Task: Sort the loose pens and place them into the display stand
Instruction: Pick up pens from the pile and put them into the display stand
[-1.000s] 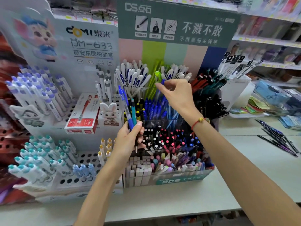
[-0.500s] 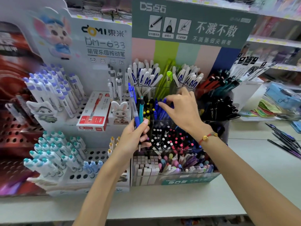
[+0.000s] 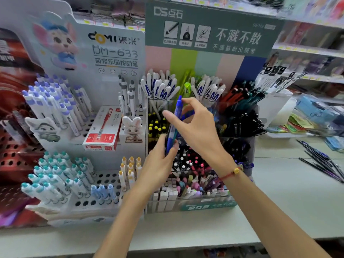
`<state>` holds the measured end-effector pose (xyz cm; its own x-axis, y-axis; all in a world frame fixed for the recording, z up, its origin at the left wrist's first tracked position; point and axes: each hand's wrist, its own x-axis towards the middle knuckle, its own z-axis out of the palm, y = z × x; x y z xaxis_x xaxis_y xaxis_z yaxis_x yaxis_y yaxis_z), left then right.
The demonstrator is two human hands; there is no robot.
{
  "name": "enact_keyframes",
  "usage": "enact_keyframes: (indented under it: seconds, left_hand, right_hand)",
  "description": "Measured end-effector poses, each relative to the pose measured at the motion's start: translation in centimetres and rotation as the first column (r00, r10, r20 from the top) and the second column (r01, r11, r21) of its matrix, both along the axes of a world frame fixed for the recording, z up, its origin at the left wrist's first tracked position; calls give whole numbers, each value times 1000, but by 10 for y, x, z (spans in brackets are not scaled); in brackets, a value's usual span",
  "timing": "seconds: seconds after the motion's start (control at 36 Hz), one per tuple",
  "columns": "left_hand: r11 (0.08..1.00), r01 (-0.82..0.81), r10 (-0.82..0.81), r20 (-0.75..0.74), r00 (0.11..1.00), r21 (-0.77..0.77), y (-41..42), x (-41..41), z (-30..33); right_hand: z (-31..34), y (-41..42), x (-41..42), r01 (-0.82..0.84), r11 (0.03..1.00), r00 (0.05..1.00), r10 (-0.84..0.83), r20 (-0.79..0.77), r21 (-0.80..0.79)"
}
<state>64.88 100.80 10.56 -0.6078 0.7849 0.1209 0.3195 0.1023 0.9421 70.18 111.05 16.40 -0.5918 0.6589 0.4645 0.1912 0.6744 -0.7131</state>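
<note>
Your left hand [image 3: 158, 164] grips the lower end of a small bunch of pens, a blue pen [image 3: 174, 125] the clearest of them, standing nearly upright and tilted slightly right at the top. Your right hand [image 3: 195, 129] pinches the blue pen near its upper part, thumb on the left side, index finger curled over by the cap; other fingers bent loosely. Both hands are in front of the display stand [image 3: 204, 205], a tiered clear rack with a green header. The held pens are above its middle tiers, not yet in a slot. Back row holds white pens [image 3: 162, 90] and one green pen [image 3: 187, 87]; black pens [image 3: 242, 123] on the right side. Red string bracelet [image 3: 230, 173] on your right wrist. More loose pens [image 3: 322, 164] lie on the counter [image 3: 297, 192] far right, well apart from the stand. White peg rack [image 3: 104, 183] with blue-capped pens stands just left of it.
</note>
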Motion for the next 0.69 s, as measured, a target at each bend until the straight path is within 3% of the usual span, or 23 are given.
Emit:
enact_keyframes:
  seconds: [0.06, 0.11, 0.19, 0.25, 0.42, 0.53, 0.58, 0.69]
  left_hand:
    - [1000, 8, -8, 14, 1000, 23, 5, 7, 2]
    - [999, 27, -31, 104, 994, 34, 10, 11, 6]
    - [994, 67, -100, 460, 882, 87, 15, 15, 13]
    - [985, 10, -115, 616, 779, 171, 17, 15, 15]
    - [961, -219, 90, 557, 826, 169, 6, 2, 8]
    - [935, -284, 96, 619, 779, 213, -3, -5, 5]
    - [934, -286, 92, 627, 774, 216, -6, -6, 6]
    - [942, -280, 117, 601, 791, 186, -9, -7, 5]
  right_hand:
    - [4, 6, 3, 15, 998, 999, -17, -33, -57]
    - [7, 13, 9, -72, 965, 993, 45, -110, -251]
    - [11, 19, 20, -219, 831, 970, 126, -210, -512]
    - [13, 26, 26, -250, 782, 949, 82, -303, -571]
    - [5, 47, 44, 6, 969, 879, -122, -460, -246]
    - [-18, 43, 35, 42, 998, 951, -52, -305, -40]
    - [-30, 43, 29, 43, 999, 973, -45, -227, -15]
    - [-26, 55, 29, 204, 973, 966, -182, -185, 111]
